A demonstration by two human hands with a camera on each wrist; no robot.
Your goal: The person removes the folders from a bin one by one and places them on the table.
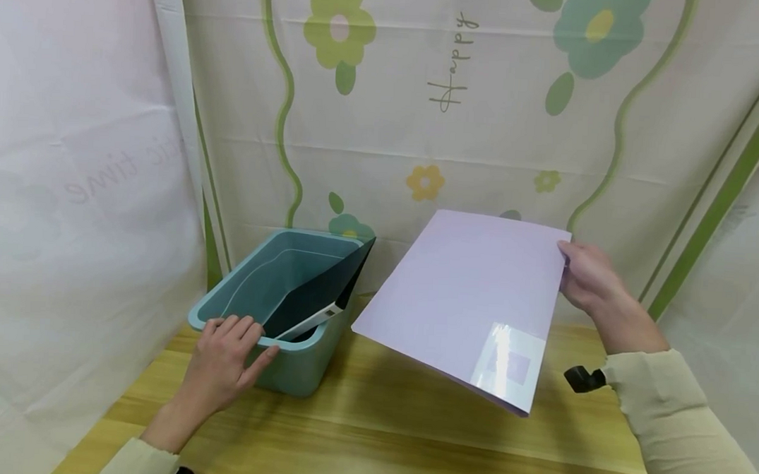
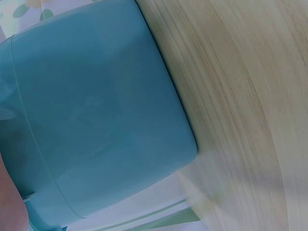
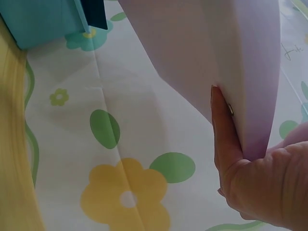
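Left hand (image 1: 224,361): I see it gripping the near rim of the teal bin (image 1: 293,375), fingers bent over the edge, thumb stretched out to the right
Right hand (image 1: 587,278): I see it closed narrowly on the right edge of the lilac folder (image 1: 473,276), thumb on the upper face, other fingers underneath
Lilac folder: held up above the wooden table (image 1: 358,434), to the right of the bin and apart from it, its broad face tilted toward my head view
Clear pocket (image 1: 507,370): on the folder's near right corner, with glare across it
Folder spine: my right wrist view shows it close up, a small metal-ringed hole just beside a finger
Dark folder (image 1: 320,291): leaning inside the bin, one corner rising above the right rim, a pale strip along its near side
Teal bin: stands on the table; its wall fills much of my left wrist view, where only a bit of the hand shows at the lower left
Right sleeve (image 1: 670,419): pale, with a black piece (image 1: 583,379) beside the cuff
Backdrop (image 1: 385,96): pale cloth behind the table, printed with flowers and a sideways "Happy"
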